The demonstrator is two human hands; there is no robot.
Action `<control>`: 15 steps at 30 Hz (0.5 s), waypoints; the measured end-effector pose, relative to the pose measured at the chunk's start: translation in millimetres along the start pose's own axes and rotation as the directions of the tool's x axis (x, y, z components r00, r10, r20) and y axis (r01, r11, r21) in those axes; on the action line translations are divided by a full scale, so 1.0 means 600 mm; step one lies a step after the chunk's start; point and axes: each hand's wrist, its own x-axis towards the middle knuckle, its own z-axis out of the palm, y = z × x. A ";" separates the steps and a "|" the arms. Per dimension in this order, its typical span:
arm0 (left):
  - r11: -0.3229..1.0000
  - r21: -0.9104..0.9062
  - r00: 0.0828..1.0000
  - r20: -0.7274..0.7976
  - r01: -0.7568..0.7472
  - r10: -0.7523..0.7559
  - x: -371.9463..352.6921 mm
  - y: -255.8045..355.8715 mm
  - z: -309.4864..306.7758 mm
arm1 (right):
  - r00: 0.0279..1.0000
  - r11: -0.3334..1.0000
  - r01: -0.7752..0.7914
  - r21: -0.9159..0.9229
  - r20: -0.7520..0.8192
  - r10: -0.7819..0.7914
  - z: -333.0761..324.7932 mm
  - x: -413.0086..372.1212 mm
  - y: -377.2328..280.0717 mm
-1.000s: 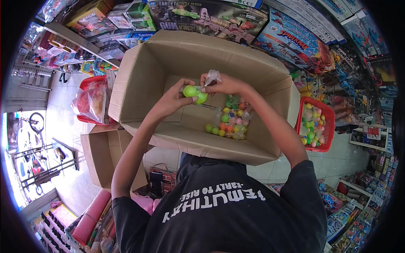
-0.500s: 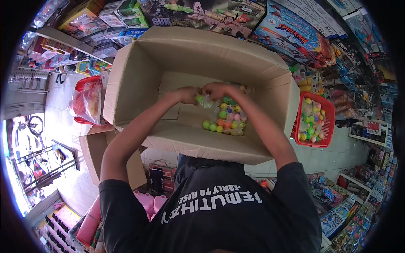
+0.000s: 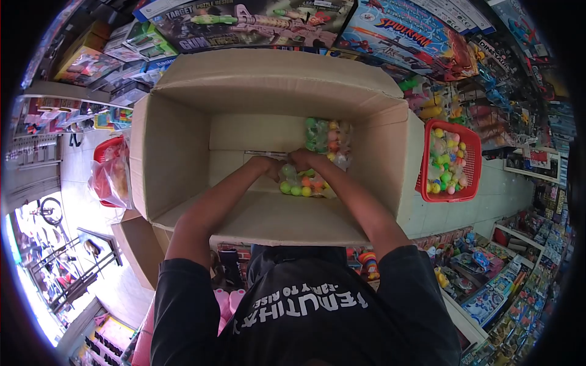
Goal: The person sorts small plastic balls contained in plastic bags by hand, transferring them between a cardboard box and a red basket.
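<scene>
The clear bag of green balls (image 3: pixel 288 172) is inside the big brown box (image 3: pixel 244 224), a bit right of the middle, at my hands. My left hand (image 3: pixel 268 166) is at its left side, and my right hand (image 3: pixel 307 159) is at its top, on the right. My hands are very close to each other. My fingers are bent down and in, and their tips are hidden, so I cannot tell if they pinch the plastic or just touch it.

Green, orange and yellow balls (image 3: pixel 305 190) lie in a row just on the near side of my hands. I cannot tell if they are in the same bag. More bagged balls (image 3: pixel 332 139), green, orange and yellow, lie on the far right part of the box floor.

Outside the box, a red basket (image 3: pixel 455 196) full of little balls is on the right. On the left is another red basket (image 3: pixel 108 146) with a clear plastic bag (image 3: pixel 113 177) in it. A smaller brown box (image 3: pixel 139 251) sits open near the left side. On the far side are a toy gun box (image 3: pixel 250 25) and a blue Spiderman box (image 3: pixel 408 38).
</scene>
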 end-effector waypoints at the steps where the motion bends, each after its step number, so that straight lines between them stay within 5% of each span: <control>1: 1.000 -0.005 1.000 0.004 -0.005 0.005 0.011 -0.001 0.006 | 0.999 1.000 -0.008 0.016 0.054 0.008 0.010 0.003 -0.004; 3: 0.995 -0.092 0.974 0.226 0.034 -0.013 0.020 0.003 0.010 | 0.994 0.999 -0.017 0.035 0.110 0.013 0.021 0.002 -0.016; 15: 0.963 -0.267 0.966 0.254 0.031 0.039 0.000 0.001 0.037 | 0.960 0.994 -0.099 -0.039 0.259 0.105 0.018 -0.034 -0.042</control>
